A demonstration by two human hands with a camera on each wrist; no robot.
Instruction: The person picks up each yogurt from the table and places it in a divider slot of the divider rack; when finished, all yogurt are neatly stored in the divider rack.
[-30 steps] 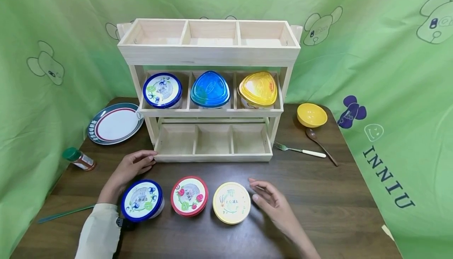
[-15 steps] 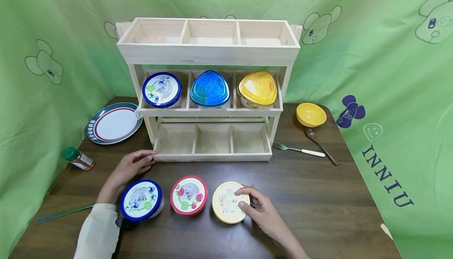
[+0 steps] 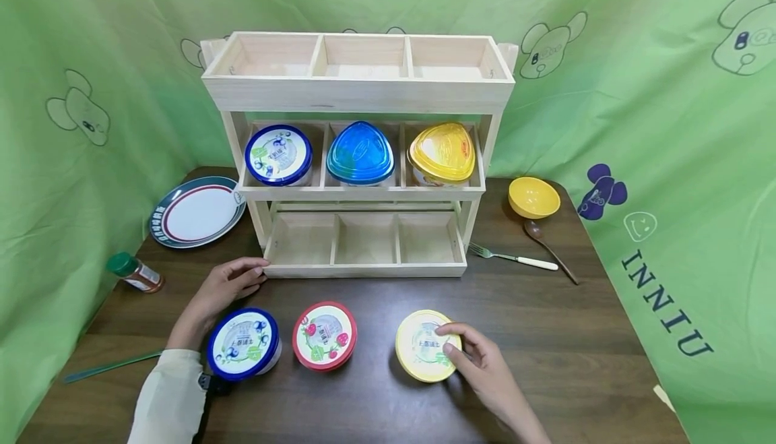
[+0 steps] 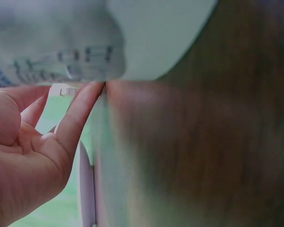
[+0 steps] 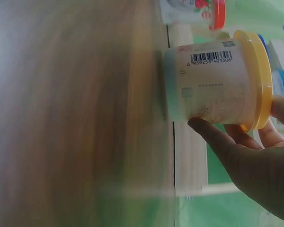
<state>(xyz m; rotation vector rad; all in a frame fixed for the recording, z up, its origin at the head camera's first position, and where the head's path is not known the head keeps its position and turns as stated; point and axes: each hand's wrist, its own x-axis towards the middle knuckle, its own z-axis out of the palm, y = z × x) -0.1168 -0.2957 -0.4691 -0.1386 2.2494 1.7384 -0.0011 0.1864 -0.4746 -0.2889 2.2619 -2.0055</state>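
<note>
Three round tubs stand in a row near the front of the dark wood-grain tabletop (image 3: 545,336): a blue-lidded tub (image 3: 244,343) on the left, a red-lidded tub (image 3: 324,335) in the middle and a yellow-lidded tub (image 3: 424,345) to the right, set apart from the red one. The right hand (image 3: 485,370) grips the yellow-lidded tub, fingers curled over its lid edge and thumb on its side. The left hand (image 3: 221,289) rests on the tabletop with fingers loosely extended, their tips touching the near left corner of the pale wooden shelf rack (image 3: 358,93).

From the head view only the glossy printed lids show. The right wrist view adds the tub's body (image 5: 213,85): a smooth whitish plastic wall with a barcode and small print, the yellow lid rim overhanging it, the thumb pressed on the wall. The left wrist view is blurred; it shows the left hand's fingers (image 4: 80,118) held close together.

On the rack's middle tier sit a round blue-rimmed tub (image 3: 278,154), a translucent blue rounded-triangle container (image 3: 360,152) and a yellow one (image 3: 442,152).
</note>
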